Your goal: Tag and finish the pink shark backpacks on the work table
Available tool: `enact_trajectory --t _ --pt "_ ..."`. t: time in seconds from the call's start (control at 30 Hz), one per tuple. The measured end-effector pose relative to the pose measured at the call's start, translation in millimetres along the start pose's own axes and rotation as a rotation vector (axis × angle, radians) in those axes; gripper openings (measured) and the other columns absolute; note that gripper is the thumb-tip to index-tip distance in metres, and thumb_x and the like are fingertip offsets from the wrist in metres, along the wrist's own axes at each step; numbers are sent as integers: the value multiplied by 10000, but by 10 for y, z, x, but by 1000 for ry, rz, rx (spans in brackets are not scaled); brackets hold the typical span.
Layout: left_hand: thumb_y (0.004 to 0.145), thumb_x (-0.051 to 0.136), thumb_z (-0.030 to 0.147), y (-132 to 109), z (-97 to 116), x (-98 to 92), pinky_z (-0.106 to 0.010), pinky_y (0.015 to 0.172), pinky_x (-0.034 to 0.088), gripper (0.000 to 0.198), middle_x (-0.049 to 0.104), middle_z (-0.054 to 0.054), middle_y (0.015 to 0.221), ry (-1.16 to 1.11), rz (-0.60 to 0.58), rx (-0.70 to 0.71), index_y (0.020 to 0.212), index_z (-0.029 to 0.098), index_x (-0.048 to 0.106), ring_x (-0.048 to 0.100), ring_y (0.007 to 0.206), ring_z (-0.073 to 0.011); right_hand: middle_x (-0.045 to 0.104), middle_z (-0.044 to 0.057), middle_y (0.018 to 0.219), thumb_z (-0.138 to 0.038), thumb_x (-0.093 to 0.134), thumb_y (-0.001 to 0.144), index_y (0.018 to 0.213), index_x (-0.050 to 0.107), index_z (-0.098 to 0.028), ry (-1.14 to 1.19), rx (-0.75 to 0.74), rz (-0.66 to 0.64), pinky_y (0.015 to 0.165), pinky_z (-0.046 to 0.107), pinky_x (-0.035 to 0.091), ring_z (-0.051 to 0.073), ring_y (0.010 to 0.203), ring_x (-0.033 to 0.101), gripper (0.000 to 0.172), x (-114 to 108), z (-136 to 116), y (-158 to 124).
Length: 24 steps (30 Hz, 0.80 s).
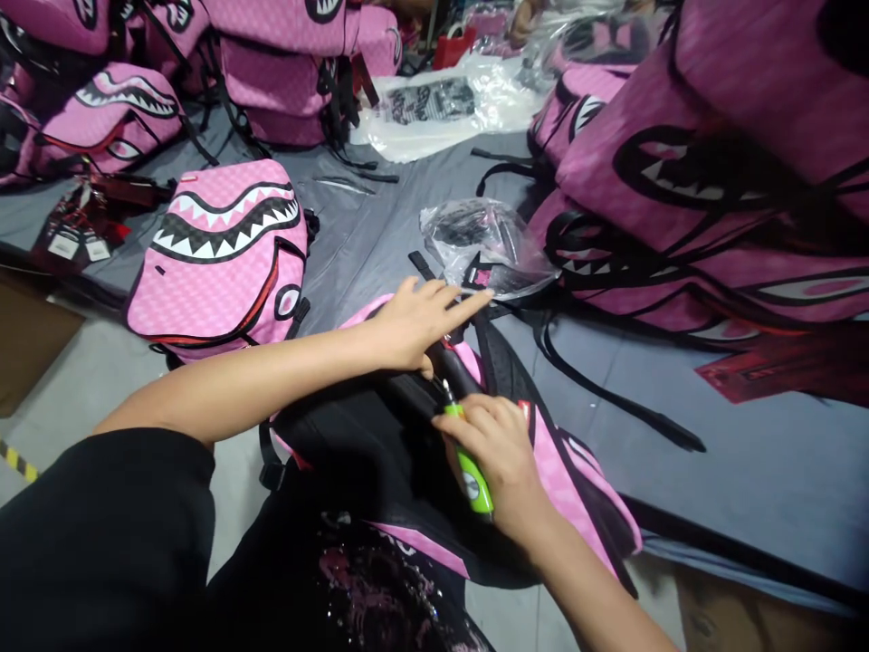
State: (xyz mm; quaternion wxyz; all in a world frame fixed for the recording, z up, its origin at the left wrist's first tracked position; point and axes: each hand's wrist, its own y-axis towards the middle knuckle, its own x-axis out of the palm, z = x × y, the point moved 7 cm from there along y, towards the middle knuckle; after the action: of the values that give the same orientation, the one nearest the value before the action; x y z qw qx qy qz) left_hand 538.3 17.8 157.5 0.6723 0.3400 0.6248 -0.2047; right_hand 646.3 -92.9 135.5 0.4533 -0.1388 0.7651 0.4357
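A pink-and-black backpack (380, 453) lies across my lap and the table edge, its black side facing up. My left hand (421, 321) rests on the backpack's upper edge with the fingers stretched apart. In my right hand (499, 453) is a lime-green handheld tool (472, 475) with a small pale metal tip. The fingers are wrapped around its handle, and the tip points at the black fabric just below my left hand. The exact kind of tool is unclear. Just beyond my left hand sits a clear plastic bag (485, 244) with something dark inside.
Left of me lies another pink backpack (224, 263) with a shark-mouth print. More pink backpacks (720, 181) are piled at the right and backpacks (278, 81) at the back left. Tags (81, 226) lie at the far left. A black strap (611, 398) trails over the grey table (747, 471).
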Motion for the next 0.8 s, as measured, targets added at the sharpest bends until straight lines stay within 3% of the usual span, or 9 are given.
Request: enact_trajectory --t 0.13,0.3,0.37,0.47,0.53,0.7,0.8 --pt "737 770 494 118 15 215 -442 1057 257 1142 378 -219 1506 58 -56 51 1563 133 69 392 1346 -331 641 53 912 -104 520 937 1113 587 -206 11 69 -25 823 373 404 221 981 570 214 77 154 -100" --pt "696 782 527 34 120 236 -594 1116 167 1233 132 -243 1612 162 -33 72 1569 176 -15 199 1455 -400 641 48 862 -140 562 917 1098 608 -218 -79 95 23 784 370 406 225 902 585 202 133 321 -86" --pt "700 793 477 22 148 262 -588 1100 217 1208 134 -233 1616 184 -51 55 1572 201 4 251 1434 -394 651 67 892 -247 597 924 1120 600 -209 -53 88 21 797 383 428 239 904 595 200 121 338 -60" --pt "749 768 392 49 147 303 -506 1052 319 1110 247 -220 1587 192 -99 7 1574 202 50 441 1297 -346 673 111 1012 -463 513 957 1266 530 -188 72 141 12 793 399 474 261 921 624 414 58 392 -49" --pt "800 719 364 65 149 299 -474 1032 339 1024 299 -203 1568 186 -124 -5 1574 195 71 482 1246 -322 680 118 1025 -505 458 965 1317 473 -179 112 232 31 762 397 496 262 895 645 480 -13 466 -53" --pt "874 622 342 35 123 225 -490 1074 296 863 317 -157 1569 175 -117 -71 1571 217 130 389 1345 -330 684 59 907 -344 589 926 1008 570 -215 104 253 -42 722 337 513 210 797 661 154 -108 544 117" --pt "863 635 411 6 52 213 -497 1061 309 873 328 -162 1556 171 -104 -186 1567 205 159 382 1338 -347 679 37 861 -320 648 904 969 605 -213 197 273 -140 676 280 517 170 740 659 133 -92 609 280"
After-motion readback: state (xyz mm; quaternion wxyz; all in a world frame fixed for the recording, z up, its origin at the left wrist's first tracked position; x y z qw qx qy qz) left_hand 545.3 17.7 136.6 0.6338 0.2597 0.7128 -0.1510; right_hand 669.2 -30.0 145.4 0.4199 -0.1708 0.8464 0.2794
